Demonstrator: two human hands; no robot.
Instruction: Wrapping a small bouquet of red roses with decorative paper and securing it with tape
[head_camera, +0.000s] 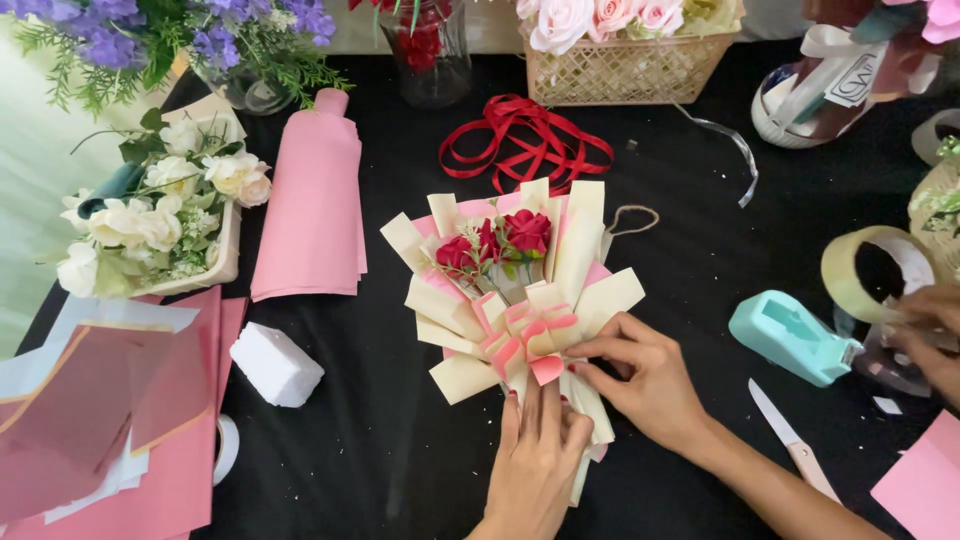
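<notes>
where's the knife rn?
Head view, lower right: the knife lies on the black table, just below the mint tape dispenser and right of the person's right hand.

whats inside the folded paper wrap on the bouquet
Inside the cream and pink paper wrap sit red roses with small green sprigs. Their stems are covered by the paper folds and by the left hand and right hand pressing the lower part.
</notes>
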